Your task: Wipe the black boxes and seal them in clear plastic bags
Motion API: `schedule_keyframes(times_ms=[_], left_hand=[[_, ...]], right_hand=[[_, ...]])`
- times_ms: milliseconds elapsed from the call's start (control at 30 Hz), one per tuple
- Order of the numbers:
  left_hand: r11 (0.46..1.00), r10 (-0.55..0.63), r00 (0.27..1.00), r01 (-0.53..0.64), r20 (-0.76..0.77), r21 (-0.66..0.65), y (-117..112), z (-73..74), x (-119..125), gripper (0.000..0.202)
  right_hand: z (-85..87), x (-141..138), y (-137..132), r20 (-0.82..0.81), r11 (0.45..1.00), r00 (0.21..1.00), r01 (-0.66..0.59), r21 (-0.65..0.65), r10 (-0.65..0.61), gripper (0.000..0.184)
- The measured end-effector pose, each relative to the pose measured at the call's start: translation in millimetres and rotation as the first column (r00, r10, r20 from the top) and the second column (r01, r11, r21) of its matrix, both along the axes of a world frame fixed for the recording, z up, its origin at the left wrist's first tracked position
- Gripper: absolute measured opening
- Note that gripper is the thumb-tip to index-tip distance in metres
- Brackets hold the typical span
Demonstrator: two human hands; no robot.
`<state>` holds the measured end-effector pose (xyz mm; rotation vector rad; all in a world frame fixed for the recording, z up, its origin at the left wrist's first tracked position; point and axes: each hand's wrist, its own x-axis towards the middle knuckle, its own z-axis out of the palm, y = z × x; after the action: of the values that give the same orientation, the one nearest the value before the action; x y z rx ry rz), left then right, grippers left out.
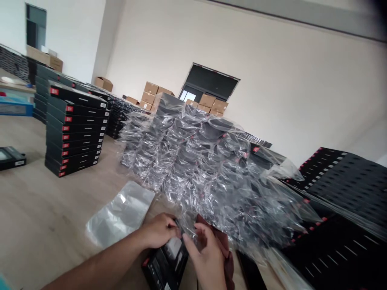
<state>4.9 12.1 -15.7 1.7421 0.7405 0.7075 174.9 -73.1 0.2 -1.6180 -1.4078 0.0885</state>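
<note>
My left hand (159,230) and my right hand (204,253) meet at the bottom middle of the view. Both pinch the clear plastic bag round a flat black box (165,264) with a red tag, which lies on the wooden table (39,217). The fingers of both hands are closed on the bag's open end. Just beyond my hands rises a big heap of black boxes in shiny clear bags (199,161). A flat stack of empty clear bags (121,213) lies to the left of my left hand.
A tall stack of unbagged black boxes (75,131) stands at the left, with more rows behind it. Black boxes stand on edge at the right (341,181). One single box (11,158) lies at the far left. Brown cartons (151,94) line the back wall.
</note>
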Motion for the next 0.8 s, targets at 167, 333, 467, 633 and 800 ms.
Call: schedule_keyframes(times_ms=[167, 333, 467, 633, 800], left_hand=[[0.999, 0.036, 0.999, -0.036, -0.013, 0.003, 1, -1.5, 1, 0.028], [0.999, 0.026, 1.0, -0.026, 0.003, 0.035, 3, -2.9, 2, 0.028], [0.994, 0.089, 0.996, -0.088, -0.016, 0.06, 5, -4.6, 3, 0.034], [0.993, 0.078, 0.997, -0.079, 0.012, 0.086, 3, -1.8, 2, 0.033], [0.988, 0.086, 0.996, -0.085, 0.003, 0.129, 1, -1.0, 2, 0.034]], right_hand=[[-14.4, 10, 5, 0.144, 0.999, 0.989, 0.037, -0.012, -0.035, 0.029], [-12.9, 1, 6, 0.384, 1.0, 0.923, -0.001, 0.013, -0.005, 0.023], [-14.8, -12, 6, 0.42, 0.999, 0.908, -0.008, 0.042, -0.01, 0.036], [-19.9, -10, 7, 0.352, 0.999, 0.936, -0.023, 0.026, 0.012, 0.038], [-16.3, -10, 7, 0.366, 0.997, 0.93, 0.005, 0.079, -0.034, 0.034]])
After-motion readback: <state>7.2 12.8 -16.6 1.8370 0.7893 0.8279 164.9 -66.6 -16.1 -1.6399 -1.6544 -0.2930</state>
